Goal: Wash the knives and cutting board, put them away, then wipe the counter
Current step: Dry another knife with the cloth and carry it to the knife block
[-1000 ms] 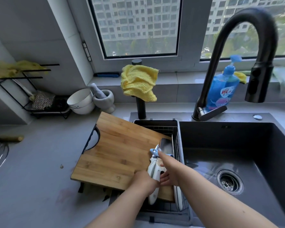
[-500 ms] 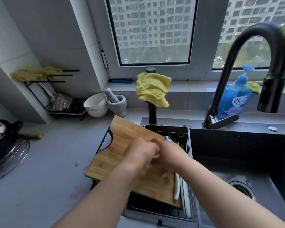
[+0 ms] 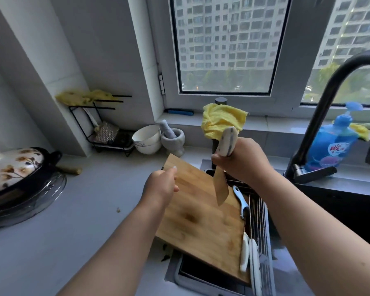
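Observation:
My right hand point(image 3: 242, 160) grips the white handle of a knife point(image 3: 220, 184) and holds it raised, blade pointing down over the bamboo cutting board point(image 3: 199, 221). The board lies partly on the counter and partly over a wire drain rack point(image 3: 260, 212) at the sink's left end. My left hand point(image 3: 161, 185) hovers above the board's far left part with fingers loosely curled, holding nothing. Two white-handled knives point(image 3: 249, 253) lie along the board's right edge on the rack. A blue and white peeler point(image 3: 240, 198) lies there too. A yellow cloth point(image 3: 221, 122) hangs on a black post behind the board.
A black faucet point(image 3: 320, 116) arches over the dark sink point(image 3: 338, 210) at right, with a blue soap bottle point(image 3: 331, 144) behind it. White bowls point(image 3: 147, 138), a stone mortar point(image 3: 173, 138) and a black wire rack point(image 3: 103, 124) stand at the back. A lidded pot point(image 3: 15, 167) sits at left.
My right hand has lifted one knife off the board, blade down. My left hand has let go and moved apart to the left. The view has tilted upward.

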Demonstrator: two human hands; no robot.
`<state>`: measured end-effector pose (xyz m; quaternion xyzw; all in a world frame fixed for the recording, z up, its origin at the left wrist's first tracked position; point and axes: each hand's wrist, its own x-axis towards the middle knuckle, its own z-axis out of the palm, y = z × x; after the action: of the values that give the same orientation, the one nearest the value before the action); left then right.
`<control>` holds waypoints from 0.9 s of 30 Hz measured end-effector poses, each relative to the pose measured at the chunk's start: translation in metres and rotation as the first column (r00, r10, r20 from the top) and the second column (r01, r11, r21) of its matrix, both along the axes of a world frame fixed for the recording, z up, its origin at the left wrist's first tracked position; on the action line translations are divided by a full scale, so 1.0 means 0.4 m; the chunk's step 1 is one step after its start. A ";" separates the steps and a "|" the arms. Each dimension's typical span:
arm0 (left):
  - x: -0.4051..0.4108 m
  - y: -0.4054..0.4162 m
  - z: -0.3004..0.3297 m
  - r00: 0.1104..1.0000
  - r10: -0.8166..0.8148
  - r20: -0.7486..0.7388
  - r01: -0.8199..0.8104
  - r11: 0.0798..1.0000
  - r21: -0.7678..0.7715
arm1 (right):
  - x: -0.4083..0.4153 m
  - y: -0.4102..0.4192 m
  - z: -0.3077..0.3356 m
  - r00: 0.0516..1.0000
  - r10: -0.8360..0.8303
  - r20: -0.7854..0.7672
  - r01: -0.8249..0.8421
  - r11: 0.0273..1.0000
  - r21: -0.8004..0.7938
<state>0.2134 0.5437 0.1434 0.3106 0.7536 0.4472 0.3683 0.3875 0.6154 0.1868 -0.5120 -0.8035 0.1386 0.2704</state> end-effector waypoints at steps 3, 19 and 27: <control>-0.014 -0.008 -0.007 0.999 -0.042 -0.012 0.042 0.998 0.038 | -0.020 0.015 0.015 0.996 0.040 -0.083 -0.043 0.999 -0.027; -0.163 -0.114 0.027 0.997 0.077 -0.030 -0.072 0.988 0.140 | -0.170 -0.001 0.111 0.950 0.108 -0.292 -0.113 0.994 0.000; -0.403 -0.293 0.053 0.937 0.346 -0.047 -0.330 0.922 0.205 | -0.430 -0.118 0.256 0.793 0.273 -0.545 -0.344 0.938 -0.031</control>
<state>0.0520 0.4265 0.1645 0.2286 0.7632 0.5621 0.2223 0.2154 0.5684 0.2890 -0.3312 -0.7586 0.3687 0.4229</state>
